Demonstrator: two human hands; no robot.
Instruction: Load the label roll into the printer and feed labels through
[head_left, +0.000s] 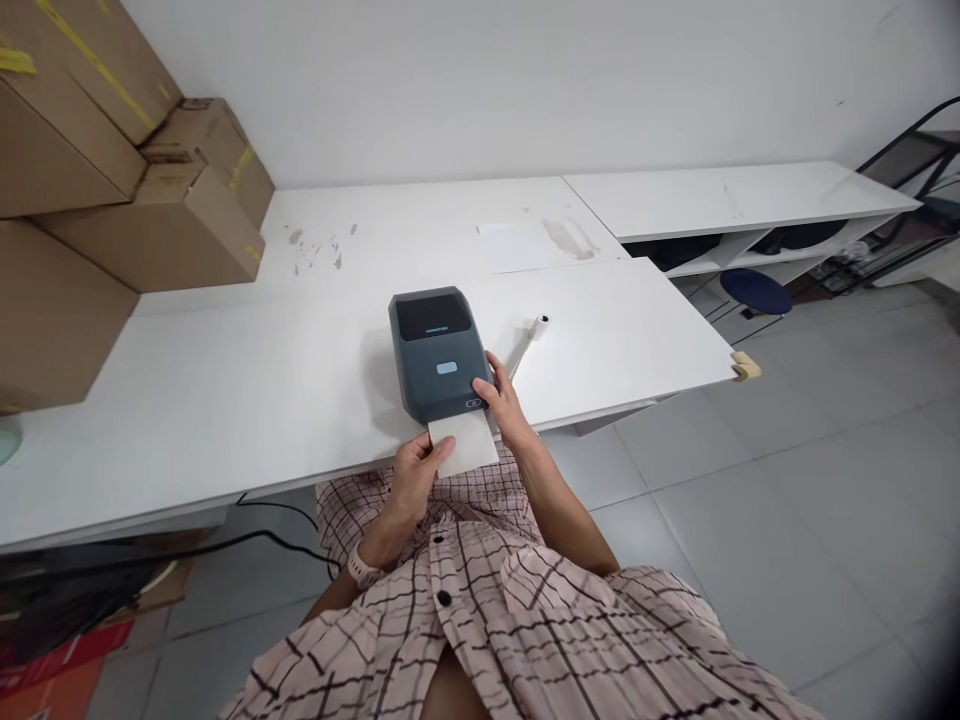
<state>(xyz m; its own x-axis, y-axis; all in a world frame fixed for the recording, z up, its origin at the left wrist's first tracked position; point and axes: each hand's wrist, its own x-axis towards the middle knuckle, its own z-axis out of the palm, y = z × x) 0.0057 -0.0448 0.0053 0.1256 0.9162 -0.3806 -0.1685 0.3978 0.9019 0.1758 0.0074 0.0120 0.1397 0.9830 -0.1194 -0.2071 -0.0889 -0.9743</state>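
A dark blue-grey label printer (424, 352) stands near the front edge of the white table. From its front end sticks out a blank white label (471, 445). My left hand (415, 470) is closed, pinching the left side of this label between thumb and fingers. My right hand (504, 405) grips the printer's front right corner, its thumb on top by a round mark and its fingers along the side. Right of the printer lies a small white roll (540, 326), with a strip running from it toward my right hand.
Cardboard boxes (180, 215) are stacked at the left end of the white table (247, 390). A white sheet (514, 245) lies toward the back. A blue stool (754, 290) stands at the right. Black cables (255, 537) hang below the table at the left.
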